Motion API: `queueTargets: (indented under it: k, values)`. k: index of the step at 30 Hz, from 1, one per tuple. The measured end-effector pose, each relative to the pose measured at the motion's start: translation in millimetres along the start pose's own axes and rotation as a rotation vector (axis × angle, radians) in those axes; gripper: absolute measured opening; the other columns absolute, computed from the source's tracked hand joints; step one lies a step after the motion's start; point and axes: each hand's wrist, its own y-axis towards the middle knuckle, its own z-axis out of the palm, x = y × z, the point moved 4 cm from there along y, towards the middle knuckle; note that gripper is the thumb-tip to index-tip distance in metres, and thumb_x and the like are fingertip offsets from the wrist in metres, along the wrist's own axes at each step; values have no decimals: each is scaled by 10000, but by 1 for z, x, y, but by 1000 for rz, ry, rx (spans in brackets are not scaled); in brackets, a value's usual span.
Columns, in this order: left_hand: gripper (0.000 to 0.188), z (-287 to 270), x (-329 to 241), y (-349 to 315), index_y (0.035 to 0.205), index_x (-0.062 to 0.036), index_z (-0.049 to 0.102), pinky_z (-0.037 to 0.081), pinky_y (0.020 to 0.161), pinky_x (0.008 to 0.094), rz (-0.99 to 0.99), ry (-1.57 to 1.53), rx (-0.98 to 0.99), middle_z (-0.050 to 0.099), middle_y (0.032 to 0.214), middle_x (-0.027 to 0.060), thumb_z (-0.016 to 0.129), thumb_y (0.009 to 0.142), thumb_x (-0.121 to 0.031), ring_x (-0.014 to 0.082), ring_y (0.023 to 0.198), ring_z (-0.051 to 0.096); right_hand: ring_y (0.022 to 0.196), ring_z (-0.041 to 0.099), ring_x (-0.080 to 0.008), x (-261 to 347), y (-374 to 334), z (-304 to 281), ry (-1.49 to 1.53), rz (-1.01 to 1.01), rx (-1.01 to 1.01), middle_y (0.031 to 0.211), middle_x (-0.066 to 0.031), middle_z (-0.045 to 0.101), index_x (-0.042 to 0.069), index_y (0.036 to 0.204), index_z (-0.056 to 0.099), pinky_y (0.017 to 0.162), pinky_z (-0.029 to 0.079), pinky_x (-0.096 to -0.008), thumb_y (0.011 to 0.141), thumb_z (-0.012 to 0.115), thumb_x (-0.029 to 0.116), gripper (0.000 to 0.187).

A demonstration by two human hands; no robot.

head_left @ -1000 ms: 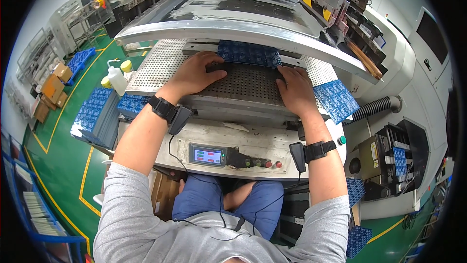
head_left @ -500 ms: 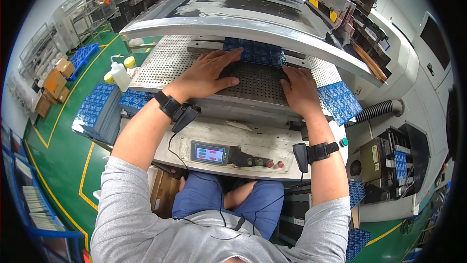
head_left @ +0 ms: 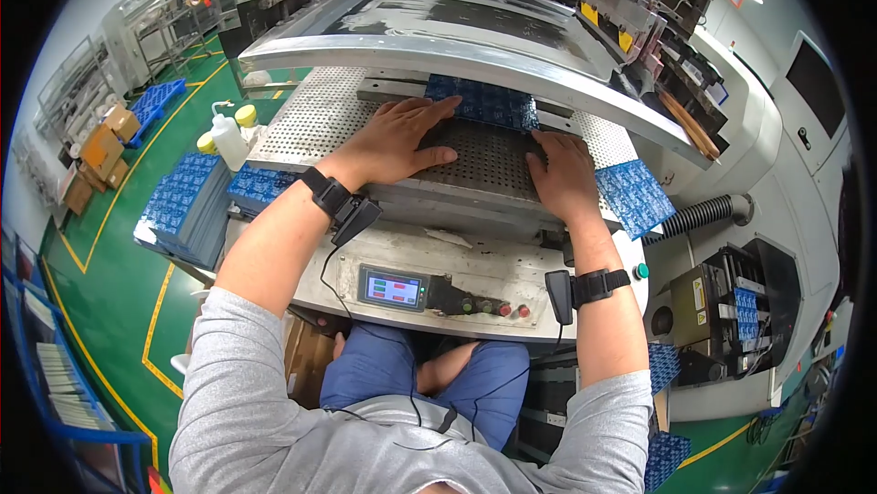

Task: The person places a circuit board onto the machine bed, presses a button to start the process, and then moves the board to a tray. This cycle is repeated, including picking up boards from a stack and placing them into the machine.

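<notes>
A blue circuit board panel (head_left: 489,103) lies flat on the perforated metal bed (head_left: 320,101), partly under the raised screen frame (head_left: 438,58). My left hand (head_left: 402,139) is open, its stretched fingertips touching the panel's left part while the thumb points across the bed. At the panel's right corner, the fingers of my right hand (head_left: 565,169) reach forward, extended and grasping nothing. Another blue panel (head_left: 635,194) rests beside my right wrist, jutting past the bed's edge.
Stacked blue panels (head_left: 178,197) and a white squeeze bottle (head_left: 228,139) stand at the left. In front of my legs is a control screen (head_left: 393,287) with buttons. A black ribbed hose (head_left: 703,217) and a machine holding panels (head_left: 731,307) are on the right.
My hands keep nearly the same pose at the panel. The whole view has shifted slightly, and I cannot tell whether the panel has moved on the bed.
</notes>
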Motion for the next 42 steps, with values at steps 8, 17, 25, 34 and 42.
queueTargets:
  k: [8, 17, 25, 34, 42]
  values:
    - [752, -6, -10, -1, 1484, -173, 342, 226, 1139, 485, 67, 169, 40, 478, 1401, 188, 515, 892, -604, 355, 1357, 369, 1149, 532, -350, 1, -1, 0, 6, -20, -12, 1173, -146, 636, 58, 1184, 633, 1022, 397, -422, 867, 620, 201, 348]
    - [629, -22, 11, -12, 1403, -124, 464, 276, 1125, 476, 50, 39, -223, 473, 1400, 187, 611, 892, -462, 365, 1339, 386, 1061, 548, -377, 18, -16, -26, -9, -86, -183, 1114, -159, 634, 45, 1105, 639, 958, 432, -459, 801, 626, 122, 314]
    - [360, -91, 201, -123, 1168, -21, 627, 471, 885, 316, -427, 11, -504, 675, 1052, 144, 628, 927, -289, 231, 996, 626, 1049, 589, -272, 69, -177, -32, 17, -698, 198, 1058, -101, 636, 76, 999, 656, 949, 465, -418, 744, 612, 118, 262]
    - [415, -29, 212, -182, 1166, -41, 602, 483, 897, 435, -372, 264, -254, 614, 1129, 209, 649, 760, -109, 412, 1030, 587, 1133, 521, -375, -163, -193, -21, -406, 262, 210, 1269, -201, 550, 22, 1236, 562, 998, 411, -448, 799, 686, 246, 506]
    - [443, -37, 200, -176, 1192, -54, 590, 468, 937, 427, -364, 210, -251, 577, 1188, 190, 628, 751, -62, 403, 1083, 559, 1269, 447, -432, -254, -213, 16, -419, 987, 229, 1466, -242, 357, 109, 1467, 342, 1036, 393, -491, 853, 596, 565, 806]
